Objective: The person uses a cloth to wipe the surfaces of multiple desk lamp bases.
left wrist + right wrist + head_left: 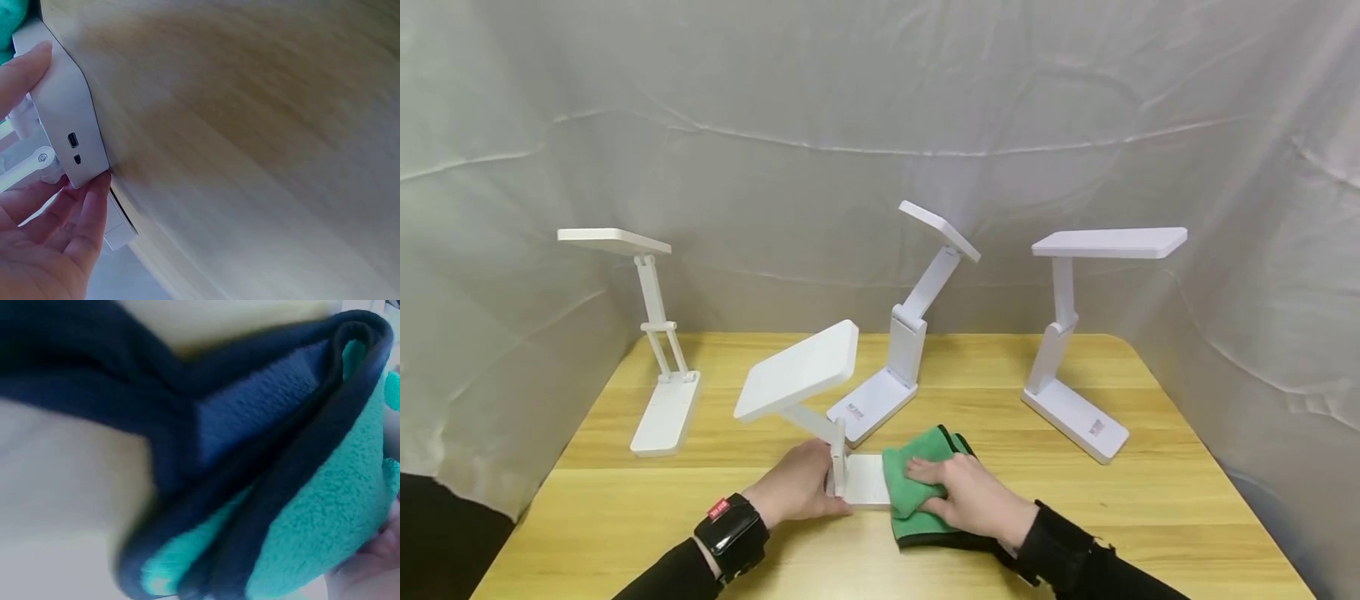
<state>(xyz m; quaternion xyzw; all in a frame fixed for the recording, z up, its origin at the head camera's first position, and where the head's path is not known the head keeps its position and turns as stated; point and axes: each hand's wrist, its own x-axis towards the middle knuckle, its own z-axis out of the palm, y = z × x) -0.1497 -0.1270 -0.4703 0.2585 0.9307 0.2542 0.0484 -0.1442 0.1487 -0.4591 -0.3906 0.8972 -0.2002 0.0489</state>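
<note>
A white folding desk lamp (801, 368) stands at the front middle of the table, its head tilted. My left hand (797, 483) grips the left end of the lamp's base (867, 480), thumb on one side and fingers on the other. In the left wrist view, two small ports show on the end of the base (70, 119), between thumb and fingers. My right hand (981, 497) holds a folded green cloth (917, 479) with black edging over the base's right end. Up close in the right wrist view, the cloth (319, 519) hides most of that hand's fingers.
Three more white desk lamps stand farther back: one at left (666, 412), one behind the front lamp (880, 404), one at right (1075, 417). The wooden table (1150, 533) ends before a grey-white fabric sheet (820, 100) hanging at the back and sides.
</note>
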